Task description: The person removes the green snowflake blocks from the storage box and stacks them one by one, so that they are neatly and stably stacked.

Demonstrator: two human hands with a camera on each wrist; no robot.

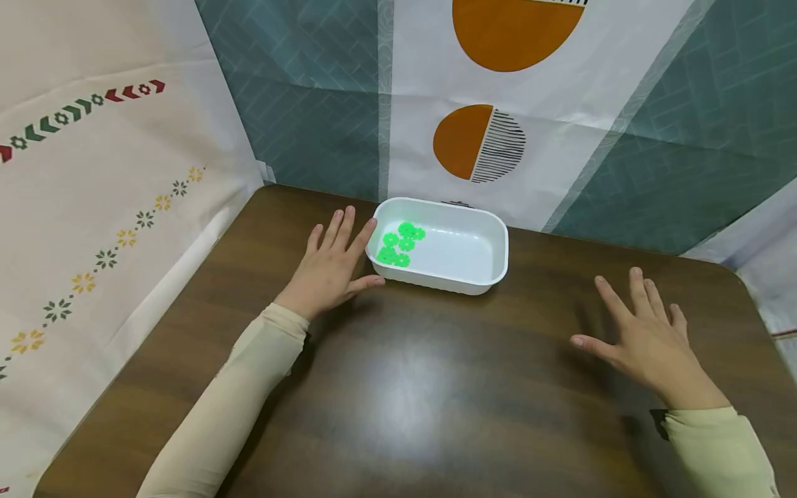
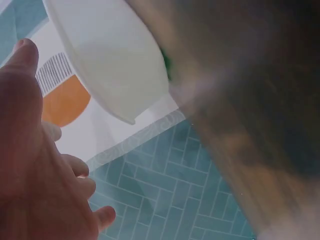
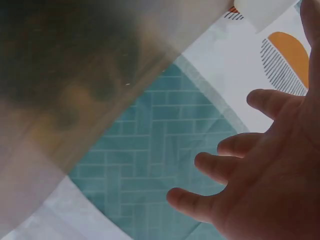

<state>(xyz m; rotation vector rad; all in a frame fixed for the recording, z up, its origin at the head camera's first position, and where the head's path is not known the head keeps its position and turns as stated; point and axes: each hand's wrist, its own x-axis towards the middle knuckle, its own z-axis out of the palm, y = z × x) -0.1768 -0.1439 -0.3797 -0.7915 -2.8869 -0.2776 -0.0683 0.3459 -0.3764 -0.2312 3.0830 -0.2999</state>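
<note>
A white rectangular tub point(image 1: 445, 280) stands at the back of the brown table. Several small bright green flower-shaped discs point(image 1: 406, 244) lie in its left end, some overlapping. My left hand point(image 1: 326, 270) is spread beside the tub's left end, its forefinger and thumb close to the rim; whether they touch it I cannot tell. In the left wrist view the tub point(image 2: 115, 55) looms beyond the thumb. Well to the right of the tub, my right hand point(image 1: 654, 339) hovers over the table with fingers apart and holds nothing. The right wrist view shows its spread fingers point(image 3: 215, 167).
The brown wooden table point(image 1: 398, 387) has rounded back corners. Behind it hangs a teal and white cloth point(image 1: 311, 104) with orange shapes, right at the table's back edge. A cream patterned cloth point(image 1: 112, 200) borders the left side.
</note>
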